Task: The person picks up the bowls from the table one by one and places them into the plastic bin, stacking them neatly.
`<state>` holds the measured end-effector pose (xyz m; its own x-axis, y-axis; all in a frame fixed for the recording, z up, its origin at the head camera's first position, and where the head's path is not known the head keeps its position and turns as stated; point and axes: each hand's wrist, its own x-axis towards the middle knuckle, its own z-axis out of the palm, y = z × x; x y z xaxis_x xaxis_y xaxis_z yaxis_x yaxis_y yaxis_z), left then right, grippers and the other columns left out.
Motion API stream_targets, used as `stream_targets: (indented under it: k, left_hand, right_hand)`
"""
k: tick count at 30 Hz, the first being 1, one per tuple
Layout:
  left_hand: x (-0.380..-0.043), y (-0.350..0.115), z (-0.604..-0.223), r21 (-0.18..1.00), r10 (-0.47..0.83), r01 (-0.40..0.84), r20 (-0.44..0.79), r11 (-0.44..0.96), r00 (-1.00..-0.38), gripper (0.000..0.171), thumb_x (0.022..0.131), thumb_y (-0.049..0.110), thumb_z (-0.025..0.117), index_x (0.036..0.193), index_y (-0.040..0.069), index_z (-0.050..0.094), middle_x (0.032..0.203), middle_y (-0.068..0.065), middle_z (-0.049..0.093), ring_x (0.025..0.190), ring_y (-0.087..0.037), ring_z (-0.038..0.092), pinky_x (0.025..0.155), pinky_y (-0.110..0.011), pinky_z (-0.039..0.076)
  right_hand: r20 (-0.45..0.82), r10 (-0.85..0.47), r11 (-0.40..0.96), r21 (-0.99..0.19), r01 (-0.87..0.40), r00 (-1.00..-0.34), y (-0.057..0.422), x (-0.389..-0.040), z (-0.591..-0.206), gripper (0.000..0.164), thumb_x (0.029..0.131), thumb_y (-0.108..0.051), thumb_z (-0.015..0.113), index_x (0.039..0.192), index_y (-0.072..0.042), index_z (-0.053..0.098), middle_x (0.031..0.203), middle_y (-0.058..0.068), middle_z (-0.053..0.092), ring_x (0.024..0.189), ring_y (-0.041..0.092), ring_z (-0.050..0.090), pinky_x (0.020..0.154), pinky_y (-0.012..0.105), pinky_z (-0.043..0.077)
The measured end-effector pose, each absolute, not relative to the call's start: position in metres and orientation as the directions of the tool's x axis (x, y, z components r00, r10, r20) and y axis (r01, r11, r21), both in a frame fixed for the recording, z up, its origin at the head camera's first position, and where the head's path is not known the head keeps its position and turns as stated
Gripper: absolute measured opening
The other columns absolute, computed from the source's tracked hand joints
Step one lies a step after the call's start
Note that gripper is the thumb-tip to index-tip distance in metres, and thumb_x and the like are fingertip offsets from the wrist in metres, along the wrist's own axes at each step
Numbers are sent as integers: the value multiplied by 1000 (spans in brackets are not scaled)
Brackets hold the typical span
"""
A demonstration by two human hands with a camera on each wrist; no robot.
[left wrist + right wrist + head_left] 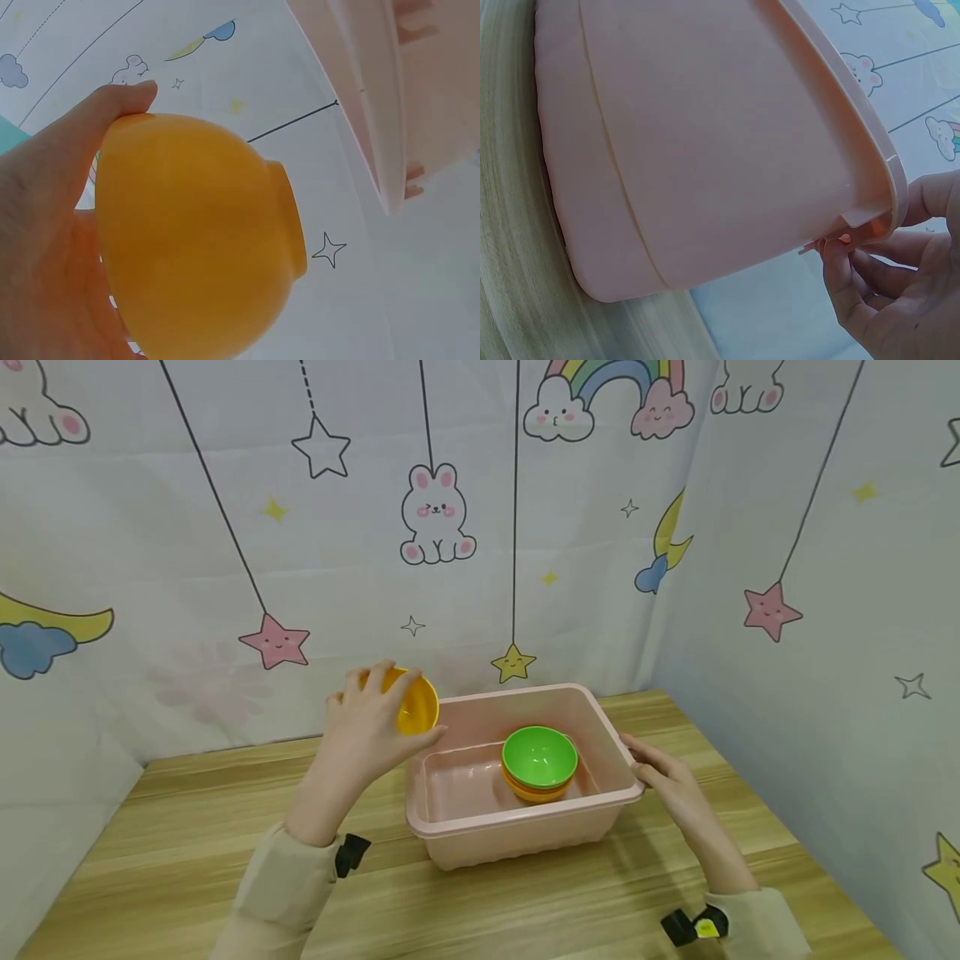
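Observation:
My left hand [367, 722] holds a yellow-orange bowl [422, 706] up beside the left back corner of a pink plastic bin [517, 839]. The bowl is tipped on its side. In the left wrist view, the thumb lies at the rim of the bowl [195, 232], and its foot faces right. My right hand [667, 777] pinches the rim at the bin's right end; in the right wrist view its fingers [844, 289] curl under the lip. Inside the bin, toward the right, a green bowl [540, 758] sits nested on top of orange-yellow bowls [536, 795].
The bin stands on a wood-grain table [172, 852]. A white curtain [360, 585] printed with rabbits, stars and clouds hangs behind the table and along its right side. Each sleeve has a dark wrist strap [351, 855].

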<state>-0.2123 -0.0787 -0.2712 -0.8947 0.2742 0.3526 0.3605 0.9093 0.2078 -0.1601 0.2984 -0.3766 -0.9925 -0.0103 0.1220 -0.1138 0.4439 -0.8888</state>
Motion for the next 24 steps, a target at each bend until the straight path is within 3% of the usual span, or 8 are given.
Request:
stream_targets:
  k: [11,19,24]
  left_hand:
    - [-223,-57,-261,211,357,437,331,874,-874,75,76,61,68,138,25,48,146,-12,40,131,-40,35,98,-64,37]
    - [-232,-41,-254,189,428,496,309,848,-849,73,76,64,67,137,28,48,145,-10,41,131,-39,37,98,-62,38]
    - [-239,-33,-253,199,450,518,306,832,-839,74,76,64,67,139,29,47,144,-9,42,130,-38,38,99,-62,38]
  right_hand:
    - [127,-8,438,-891,-118,-992,300,-161,-379,47,101,-22,45,147,-12,40,146,18,46,106,-14,46,87,16,40]
    - [126,-9,432,-894,-118,-992,300,-161,-379,47,102,-22,44,147,-11,39,146,18,45,107,-16,44,102,42,37]
    - [130,-9,434,-893,-121,-991,299,-161,-378,46,102,-22,44,147,-12,40,145,17,48,108,-15,46,99,34,38]
